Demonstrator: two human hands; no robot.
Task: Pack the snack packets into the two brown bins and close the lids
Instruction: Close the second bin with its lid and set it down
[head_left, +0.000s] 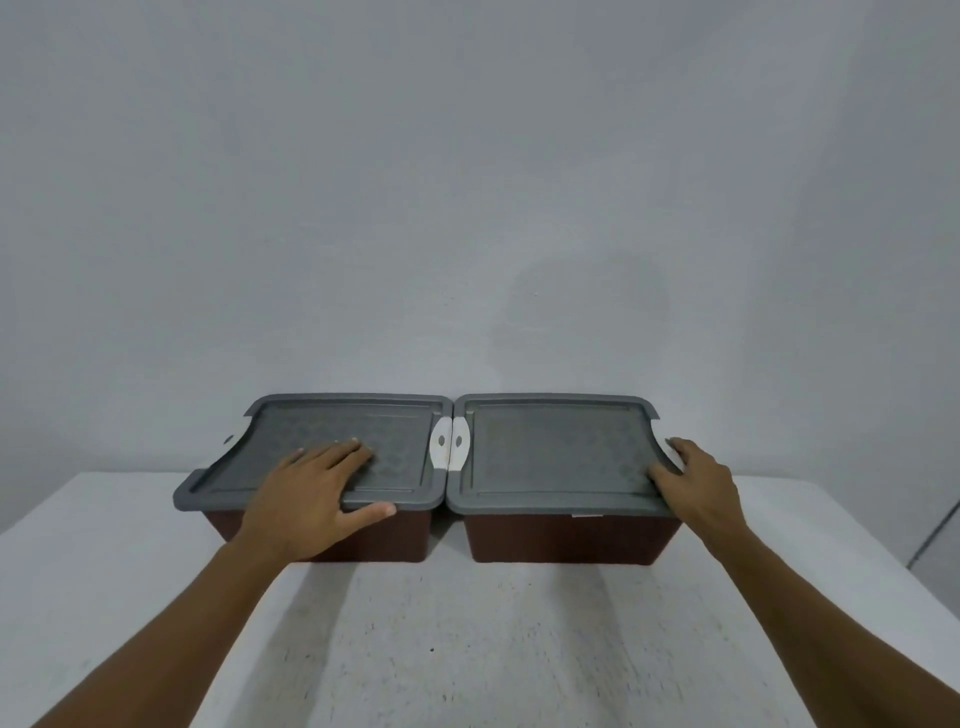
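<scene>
Two brown bins stand side by side at the far edge of the table, the left bin (384, 540) and the right bin (566, 538). Each carries a grey lid, the left lid (395, 441) and the right lid (556, 447), lying flat on top. White latches (449, 441) meet between them. My left hand (311, 488) lies flat on the left lid, fingers straight, thumb along the lid's front rim. My right hand (696, 478) rests over the right lid's right edge, by its white side latch. No snack packets are visible.
The bins sit on a white table (467, 634) against a plain grey wall (467, 208). The table's right edge (883, 551) falls away beside my right forearm.
</scene>
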